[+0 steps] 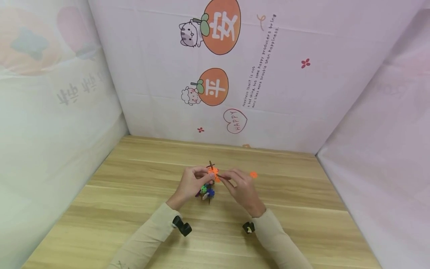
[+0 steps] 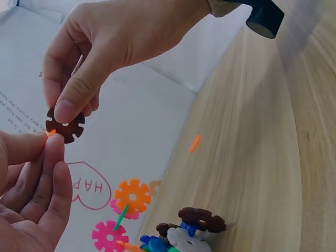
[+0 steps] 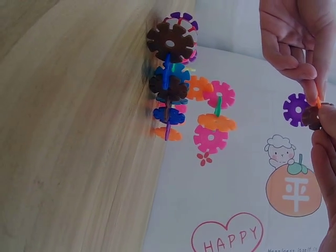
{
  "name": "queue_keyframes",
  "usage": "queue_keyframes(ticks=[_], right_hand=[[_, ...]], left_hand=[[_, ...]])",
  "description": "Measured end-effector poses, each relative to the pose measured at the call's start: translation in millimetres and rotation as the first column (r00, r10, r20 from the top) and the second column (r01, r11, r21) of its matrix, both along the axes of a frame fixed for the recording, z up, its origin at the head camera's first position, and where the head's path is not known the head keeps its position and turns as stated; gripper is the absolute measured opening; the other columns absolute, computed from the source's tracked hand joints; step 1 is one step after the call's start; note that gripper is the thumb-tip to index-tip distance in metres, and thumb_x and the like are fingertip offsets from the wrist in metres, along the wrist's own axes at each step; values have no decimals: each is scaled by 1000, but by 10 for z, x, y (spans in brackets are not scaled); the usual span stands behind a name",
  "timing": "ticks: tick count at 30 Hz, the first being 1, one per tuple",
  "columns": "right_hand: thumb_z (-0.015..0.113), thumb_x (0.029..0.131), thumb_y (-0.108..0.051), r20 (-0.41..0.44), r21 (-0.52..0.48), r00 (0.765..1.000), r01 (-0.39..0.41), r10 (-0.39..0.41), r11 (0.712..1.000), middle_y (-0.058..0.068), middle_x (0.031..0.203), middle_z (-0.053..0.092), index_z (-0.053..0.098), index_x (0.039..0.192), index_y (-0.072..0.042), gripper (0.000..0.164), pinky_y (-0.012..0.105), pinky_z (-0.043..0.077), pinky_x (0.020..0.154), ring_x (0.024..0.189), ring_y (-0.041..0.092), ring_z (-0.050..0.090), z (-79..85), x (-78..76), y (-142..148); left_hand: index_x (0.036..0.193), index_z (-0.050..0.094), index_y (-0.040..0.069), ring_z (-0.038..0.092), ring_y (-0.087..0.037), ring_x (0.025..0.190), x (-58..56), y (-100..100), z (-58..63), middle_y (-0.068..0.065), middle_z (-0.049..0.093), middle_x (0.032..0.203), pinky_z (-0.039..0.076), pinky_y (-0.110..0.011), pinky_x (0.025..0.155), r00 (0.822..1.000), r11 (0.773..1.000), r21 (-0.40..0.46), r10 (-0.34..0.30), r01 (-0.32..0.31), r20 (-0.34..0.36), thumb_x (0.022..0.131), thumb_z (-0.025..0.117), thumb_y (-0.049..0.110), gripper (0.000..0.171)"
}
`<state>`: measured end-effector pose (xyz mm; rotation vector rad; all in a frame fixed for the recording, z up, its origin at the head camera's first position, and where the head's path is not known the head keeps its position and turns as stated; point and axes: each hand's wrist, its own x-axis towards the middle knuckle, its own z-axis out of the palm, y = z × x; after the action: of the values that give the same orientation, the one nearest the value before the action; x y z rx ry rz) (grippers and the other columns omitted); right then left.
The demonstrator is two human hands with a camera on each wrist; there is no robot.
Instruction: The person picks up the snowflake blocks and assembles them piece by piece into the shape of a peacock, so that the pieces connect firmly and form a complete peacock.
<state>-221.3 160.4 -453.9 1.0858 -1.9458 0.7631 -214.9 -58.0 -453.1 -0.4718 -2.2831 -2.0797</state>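
My left hand (image 1: 190,184) pinches an orange notched snowflake disc (image 2: 51,133) between thumb and fingertips; it shows edge-on in the left wrist view. Thumb and fingers of my right hand (image 1: 242,187) grip a brown notched disc (image 2: 67,129), whose edge meets the orange one. Whether their slots are interlocked cannot be made out. Beside the brown disc, a purple disc (image 3: 294,109) appears in the right wrist view, its attachment unclear. Below the hands stands a cluster of joined discs (image 3: 169,89) in brown, blue, orange, pink and other colours, partly hidden by my left hand in the head view.
A loose orange disc (image 1: 253,174) lies on the wooden table (image 1: 295,194), right of my right hand. Printed white cloth (image 1: 275,74) hangs behind the table and along both sides. Dark straps with a camera (image 1: 183,226) sit on the wrists.
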Motion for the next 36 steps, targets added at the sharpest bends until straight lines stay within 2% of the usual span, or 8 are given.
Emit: queue_keyframes(ticks=[9, 13, 18, 21, 23, 25, 29, 36], right_hand=[[91, 76, 2, -98, -4, 995, 23, -24, 1000, 8, 91, 77, 78, 98, 0, 26, 27, 64, 70, 78, 18, 74, 30, -6, -14], [91, 75, 3, -93, 21, 995, 32, -29, 999, 8, 93, 77, 77, 100, -1, 28, 26, 64, 73, 81, 18, 74, 27, -47, -3], [89, 76, 8, 66, -26, 997, -30, 32, 999, 9, 94, 78, 76, 100, 0, 28, 20, 63, 77, 81, 18, 75, -24, -86, 111], [85, 82, 7, 234, -106, 967, -82, 105, 991, 9, 93, 78, 76, 99, -4, 23, 18, 62, 77, 80, 18, 75, -49, -93, 213], [82, 87, 2, 400, -154, 904, -98, 153, 983, 8, 93, 79, 76, 98, -6, 15, 20, 63, 79, 82, 18, 76, -42, -79, 284], [79, 92, -2, 554, -189, 808, -110, 199, 976, 9, 95, 78, 76, 98, -9, 10, 23, 64, 77, 83, 20, 77, -13, -61, 359], [76, 97, -10, 761, -197, 605, -129, 234, 972, 11, 98, 78, 75, 99, -7, 3, 34, 66, 74, 83, 17, 76, 39, -48, 463], [75, 99, -16, 871, -178, 427, -187, 243, 966, 9, 100, 79, 75, 102, -8, 9, 48, 65, 82, 90, 31, 76, 48, -104, 517]], left_hand=[[102, 81, 0, 77, -19, 79, 2, 6, 122, -23, 80, 96, 65, -28, 74, 999, 998, -56, -31, 29, -35, 100, 74, 18, 20], [101, 81, 0, 79, -30, 83, -13, 25, 129, -23, 80, 95, 66, -33, 76, 999, 998, -57, -31, 29, -29, 100, 74, 17, 19], [105, 81, 2, 79, -40, 91, 36, 19, 102, -19, 81, 95, 67, -47, 84, 996, 989, -122, -85, 84, 0, 102, 73, 27, 27], [105, 81, 5, 77, -40, 88, 103, -105, 218, -11, 80, 90, 67, -46, 80, 998, 982, -179, -64, 66, 18, 103, 71, 31, 28], [107, 80, 5, 77, -33, 85, 95, -229, 305, -11, 79, 91, 67, -37, 77, 999, 980, -196, -43, 39, -16, 105, 69, 29, 27], [112, 79, 6, 75, -28, 87, 43, -332, 364, -12, 79, 97, 65, -31, 75, 997, 977, -209, -51, 39, -53, 105, 68, 26, 24], [127, 74, 9, 74, -23, 104, -71, -389, 319, -12, 77, 121, 62, -25, 85, 982, 953, -257, -180, 161, -52, 105, 68, 29, 30], [118, 77, 9, 75, -32, 105, -38, -215, 179, -10, 78, 114, 64, -37, 91, 951, 936, -174, -307, 305, 18, 103, 72, 25, 22]])
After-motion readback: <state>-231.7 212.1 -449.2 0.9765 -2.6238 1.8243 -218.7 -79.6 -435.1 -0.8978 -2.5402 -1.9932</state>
